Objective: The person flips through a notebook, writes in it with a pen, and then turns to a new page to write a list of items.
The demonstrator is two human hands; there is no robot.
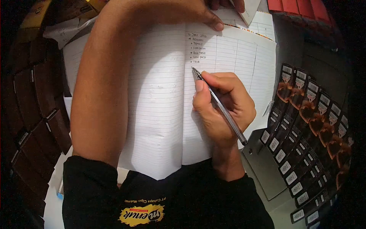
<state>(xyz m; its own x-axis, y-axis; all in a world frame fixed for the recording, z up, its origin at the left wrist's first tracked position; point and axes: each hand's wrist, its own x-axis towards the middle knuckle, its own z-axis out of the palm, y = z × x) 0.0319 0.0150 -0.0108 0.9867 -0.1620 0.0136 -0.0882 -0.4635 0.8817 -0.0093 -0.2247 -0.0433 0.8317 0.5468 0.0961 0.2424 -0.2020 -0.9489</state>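
An open lined notebook (152, 114) lies in front of me, with a short handwritten list (198, 48) at the top of its right page. In my right hand (225, 103) is a dark, clear-barrelled pen (225, 110), its tip at the page just below the last line of writing. My left arm reaches across the left page, and my left hand (206, 15) rests at the notebook's top edge with the thumb on the right page. The other left fingers are partly cut off at the frame's top, near a white box (250, 11).
Rows of dark boxes with heart pictures (309, 110) stand at the right. Dark brown boxes (34, 126) are stacked at the left. Red packets (299, 10) sit at the top right, a yellow box (36, 13) at the top left. A grey flat object (263, 168) lies beside the right forearm.
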